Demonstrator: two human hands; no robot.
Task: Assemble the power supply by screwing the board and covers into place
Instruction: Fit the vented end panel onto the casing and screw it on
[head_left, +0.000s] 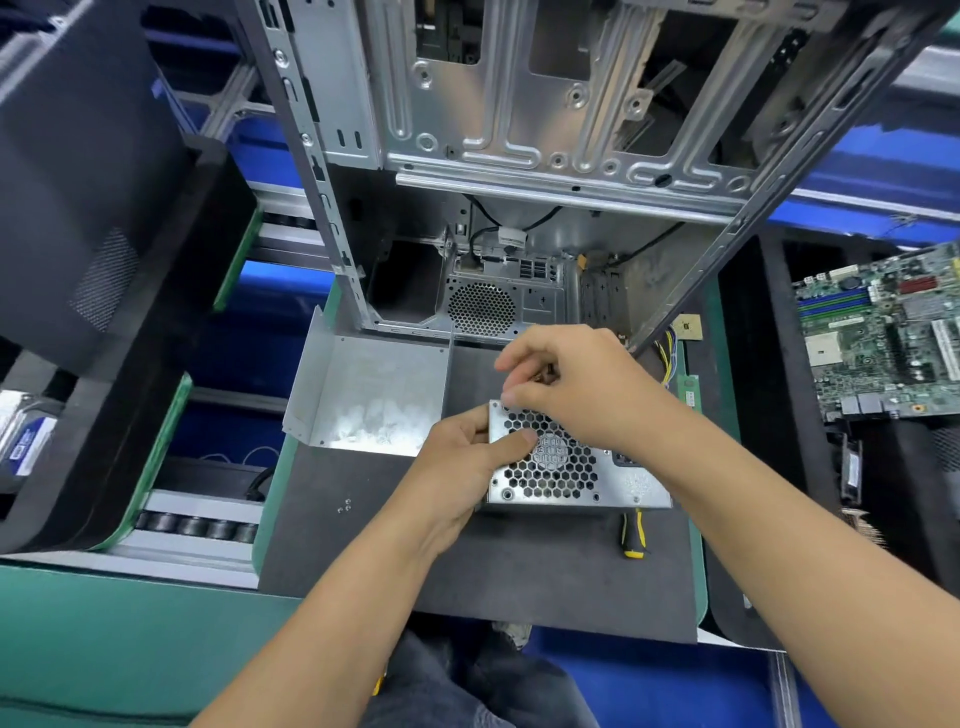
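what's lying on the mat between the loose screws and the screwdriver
Head view: only bare dark mat lies between the screws and the screwdriver; the left forearm crosses above it.

The power supply box (566, 462) stands on my dark mat (363, 545), right of its middle, turned so the silver face with the honeycomb fan grille looks up at me. A U-shaped metal cover (369, 395) lies open side up toward the mat's far left corner, bare and shiny inside. Three small screws (344, 505) sit loose on the mat left of the box. A yellow-and-black screwdriver (634, 535) lies just in front of the box's near right corner.
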